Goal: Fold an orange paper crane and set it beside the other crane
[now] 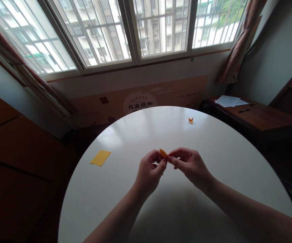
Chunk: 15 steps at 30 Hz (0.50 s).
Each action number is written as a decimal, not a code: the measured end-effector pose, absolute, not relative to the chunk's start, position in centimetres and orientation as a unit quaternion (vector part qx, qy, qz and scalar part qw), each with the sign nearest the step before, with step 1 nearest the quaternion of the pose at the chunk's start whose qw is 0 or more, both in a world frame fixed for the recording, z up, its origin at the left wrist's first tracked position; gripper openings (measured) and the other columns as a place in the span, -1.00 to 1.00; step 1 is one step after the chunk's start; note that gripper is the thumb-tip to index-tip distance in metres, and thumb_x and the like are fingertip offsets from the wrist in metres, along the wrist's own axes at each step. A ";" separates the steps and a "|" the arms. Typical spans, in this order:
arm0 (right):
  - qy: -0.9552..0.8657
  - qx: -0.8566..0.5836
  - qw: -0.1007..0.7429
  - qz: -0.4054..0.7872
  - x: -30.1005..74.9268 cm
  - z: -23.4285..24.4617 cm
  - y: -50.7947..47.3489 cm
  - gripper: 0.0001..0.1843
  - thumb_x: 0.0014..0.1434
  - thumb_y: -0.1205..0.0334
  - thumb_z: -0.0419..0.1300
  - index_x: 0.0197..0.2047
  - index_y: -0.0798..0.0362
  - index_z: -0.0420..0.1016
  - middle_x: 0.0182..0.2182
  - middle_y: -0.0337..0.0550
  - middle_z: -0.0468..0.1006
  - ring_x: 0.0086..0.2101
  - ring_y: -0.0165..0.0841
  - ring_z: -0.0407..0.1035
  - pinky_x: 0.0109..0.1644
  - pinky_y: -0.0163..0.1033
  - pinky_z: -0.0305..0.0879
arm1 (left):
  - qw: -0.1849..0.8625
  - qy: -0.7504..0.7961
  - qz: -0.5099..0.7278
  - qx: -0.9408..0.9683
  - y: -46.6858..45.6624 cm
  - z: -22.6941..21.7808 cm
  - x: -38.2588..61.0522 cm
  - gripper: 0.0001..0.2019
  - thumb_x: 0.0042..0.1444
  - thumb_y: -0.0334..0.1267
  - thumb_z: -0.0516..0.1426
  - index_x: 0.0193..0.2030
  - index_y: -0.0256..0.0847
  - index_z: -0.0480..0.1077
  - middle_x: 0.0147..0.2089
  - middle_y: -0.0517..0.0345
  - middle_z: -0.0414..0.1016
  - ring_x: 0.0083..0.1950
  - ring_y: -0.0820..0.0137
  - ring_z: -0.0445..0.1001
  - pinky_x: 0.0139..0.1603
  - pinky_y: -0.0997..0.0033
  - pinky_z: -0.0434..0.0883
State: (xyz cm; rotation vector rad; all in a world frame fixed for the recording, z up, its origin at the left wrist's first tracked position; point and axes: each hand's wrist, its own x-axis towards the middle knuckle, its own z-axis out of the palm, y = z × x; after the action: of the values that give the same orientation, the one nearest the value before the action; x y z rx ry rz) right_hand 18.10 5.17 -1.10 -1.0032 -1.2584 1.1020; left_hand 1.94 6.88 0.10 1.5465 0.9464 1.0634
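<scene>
Over the middle of the white table, a small folded piece of orange paper (163, 153) is held up between both hands. My left hand (151, 170) pinches it with thumb and fingers from the left. From the right, the thumb and forefinger of my right hand (190, 165) close on its edge. Fingers hide most of the paper, so only a pointed upper part shows. A finished orange paper crane (191, 120) stands near the table's far edge. To the left lies a flat stack or sheet of yellow square paper (100, 158).
The round white table (97, 199) has a curved edge on all visible sides. Behind it, a printed cardboard panel (191, 91) leans below barred windows. At the right, a brown wooden desk (269, 116) carries white papers (229, 101) and a dark pen (244, 110).
</scene>
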 end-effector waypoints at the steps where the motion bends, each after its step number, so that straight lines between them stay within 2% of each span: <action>1: -0.540 -0.428 0.561 0.459 18.1 -1.0 5.2 -0.78 0.10 0.07 0.39 -0.29 0.06 0.65 -0.39 -0.10 0.63 -0.40 -0.31 0.46 -0.39 -0.25 0.40 | 0.496 0.390 0.440 0.639 6.9 0.1 1.9 -0.86 0.16 -0.22 0.19 -0.32 -0.25 0.42 -0.45 0.23 0.33 -0.46 0.49 0.29 -0.55 0.56 0.34; 8: -0.553 -0.438 0.563 0.431 18.0 -0.8 5.1 -0.77 0.09 0.06 0.39 -0.27 0.04 0.65 -0.40 -0.12 0.63 -0.39 -0.30 0.48 -0.37 -0.23 0.43 | 0.484 0.399 0.442 0.642 6.8 0.1 1.9 -0.86 0.14 -0.21 0.21 -0.32 -0.25 0.44 -0.41 0.19 0.37 -0.42 0.46 0.32 -0.55 0.56 0.30; 12: -0.532 -0.424 0.546 0.489 18.2 -1.0 5.3 -0.68 0.07 0.05 0.40 -0.14 0.04 0.66 -0.31 -0.06 0.66 -0.34 -0.26 0.50 -0.36 -0.22 0.42 | 0.481 0.397 0.446 0.642 6.8 0.0 1.9 -0.84 0.17 -0.19 0.18 -0.29 -0.25 0.45 -0.41 0.18 0.38 -0.43 0.46 0.33 -0.54 0.54 0.33; 15: -0.524 -0.400 0.516 0.547 18.5 -0.9 5.5 -0.68 0.10 0.05 0.39 -0.12 0.04 0.67 -0.26 -0.04 0.67 -0.30 -0.26 0.49 -0.32 -0.21 0.41 | 0.470 0.397 0.447 0.649 6.9 -0.1 1.8 -0.85 0.18 -0.20 0.17 -0.28 -0.25 0.46 -0.40 0.17 0.40 -0.43 0.46 0.33 -0.53 0.53 0.34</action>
State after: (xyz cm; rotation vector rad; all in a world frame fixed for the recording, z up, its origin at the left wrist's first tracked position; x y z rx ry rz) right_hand 18.45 5.51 -0.88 -0.9617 -1.2588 1.3127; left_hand 1.78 6.86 -0.15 1.5901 0.9733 1.0951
